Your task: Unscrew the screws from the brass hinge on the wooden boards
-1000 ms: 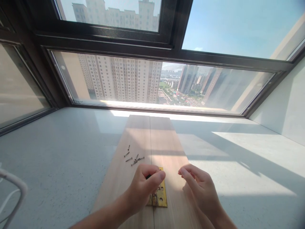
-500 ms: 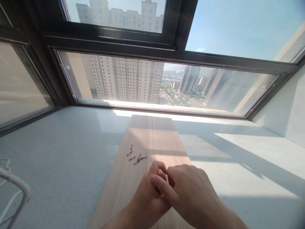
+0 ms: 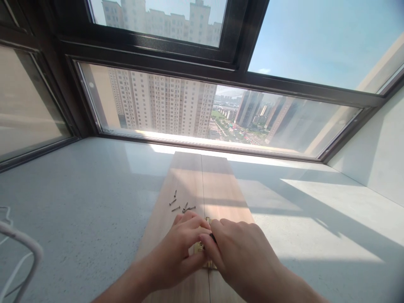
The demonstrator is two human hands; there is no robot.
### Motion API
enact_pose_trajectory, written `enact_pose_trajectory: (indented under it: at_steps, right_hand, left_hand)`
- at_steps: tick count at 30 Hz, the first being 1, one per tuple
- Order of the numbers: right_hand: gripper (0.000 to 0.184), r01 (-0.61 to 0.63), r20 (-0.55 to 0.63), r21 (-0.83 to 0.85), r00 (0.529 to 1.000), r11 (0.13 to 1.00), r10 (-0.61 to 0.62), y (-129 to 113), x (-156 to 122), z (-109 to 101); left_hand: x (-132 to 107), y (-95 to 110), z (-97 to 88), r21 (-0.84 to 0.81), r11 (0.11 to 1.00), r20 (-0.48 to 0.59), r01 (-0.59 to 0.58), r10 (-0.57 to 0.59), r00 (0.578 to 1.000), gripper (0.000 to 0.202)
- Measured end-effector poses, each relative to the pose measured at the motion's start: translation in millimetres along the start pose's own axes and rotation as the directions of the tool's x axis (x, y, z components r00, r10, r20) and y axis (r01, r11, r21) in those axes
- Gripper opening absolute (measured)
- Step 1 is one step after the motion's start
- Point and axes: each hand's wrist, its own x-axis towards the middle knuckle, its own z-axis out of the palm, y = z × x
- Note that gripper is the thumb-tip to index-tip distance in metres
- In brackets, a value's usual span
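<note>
A brass-coloured hinge (image 3: 198, 248) lies across the seam between two pale wooden boards, partly covered by my fingers. My left hand (image 3: 176, 248) arches over its left side, thumb low and fingers above, gripping around it. From the right, my right hand (image 3: 244, 252) is closed, its thumb and index finger pressed around a small black object (image 3: 213, 237). Most of that object is hidden, so its kind does not show. The fingertips of both hands meet above the hinge. Several screws (image 3: 176, 208) lie loose on the left board (image 3: 164, 227), beyond my left hand.
Both boards, the right one (image 3: 221, 185) included, rest on a speckled white sill (image 3: 104, 202) that runs up to a dark-framed window (image 3: 217, 151). At the lower left a white tube-like frame (image 3: 28, 242) juts in. Sunlight and shadow stripe the sill.
My left hand has moved left and spread from under the right hand, uncovering more of the hinge. My right hand has shifted slightly left and stays closed; the black object now shows at its fingertips.
</note>
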Motion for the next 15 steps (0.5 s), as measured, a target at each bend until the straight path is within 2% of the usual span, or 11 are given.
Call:
enact_pose_trajectory:
  at_steps: [3,6,8,11,15]
  right_hand:
    - [0.039,-0.073,-0.063,-0.121,0.996,0.99,0.066,-2.7,2.7,6.3]
    - [0.041,-0.119,-0.063,-0.145,0.992,0.982,0.111,-5.1,7.0,8.7]
    - [0.041,-0.071,-0.028,-0.1,0.997,0.992,0.069,-4.7,9.6,7.5]
    - [0.037,0.063,0.04,0.011,0.997,0.998,-0.064,-2.0,11.1,4.0]
    - [0.031,0.173,0.107,0.085,0.978,0.981,-0.182,2.7,10.6,0.2]
  left_hand:
    - [-1.3,-9.5,-3.7,0.045,0.999,-0.006,-0.006,0.007,1.0,0.008]
    - [-2.1,-17.0,-0.4,0.027,1.0,-0.035,0.002,-0.001,0.999,0.008]
    - [-1.9,-18.9,0.8,-0.019,1.0,-0.045,0.01,-0.011,0.999,0.008]
    - [0.1,-18.1,-2.2,-0.097,0.995,-0.008,0.017,-0.018,1.0,0.009]
    - [5.6,-15.7,-11.3,-0.176,0.983,0.109,-0.057,0.077,0.991,0.012]
